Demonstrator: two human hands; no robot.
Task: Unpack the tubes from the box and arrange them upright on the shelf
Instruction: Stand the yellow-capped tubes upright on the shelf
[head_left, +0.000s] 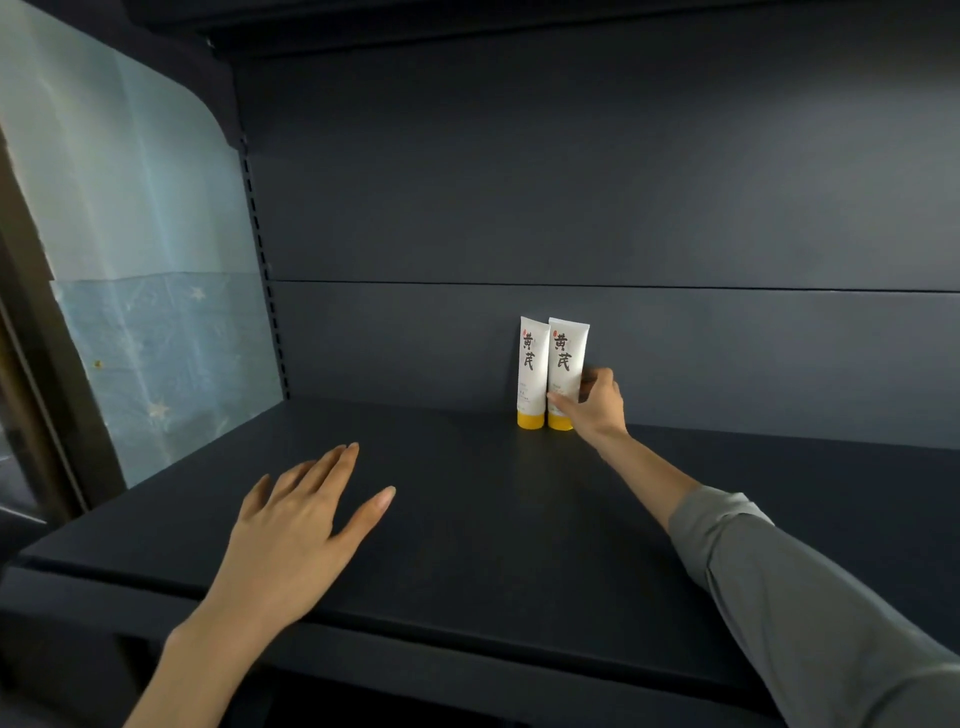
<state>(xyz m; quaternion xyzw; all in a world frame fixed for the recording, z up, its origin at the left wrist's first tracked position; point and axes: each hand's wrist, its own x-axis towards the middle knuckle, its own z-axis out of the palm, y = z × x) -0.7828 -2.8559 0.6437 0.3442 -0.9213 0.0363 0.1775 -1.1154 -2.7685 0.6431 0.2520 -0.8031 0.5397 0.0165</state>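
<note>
Shelf (467, 519): dark; I saw left tube (532, 364) and right tube (566, 353) upright at its back, caps down, touching.
Right hand (597, 410): gripped right tube low, from its right.
Left hand (296, 525): fingers straight, holding nothing, well apart.
Long axis: vertical.

A slotted rail (265, 270) runs up the left rear corner. Left of the rail hangs a pale blue sheet (130, 182) with a rounded top corner. Under it is a darker starred sheet (166, 364). Farther left of the rail stands a brown frame (31, 322). Right of the rail spreads a dark back panel (571, 182).
</note>
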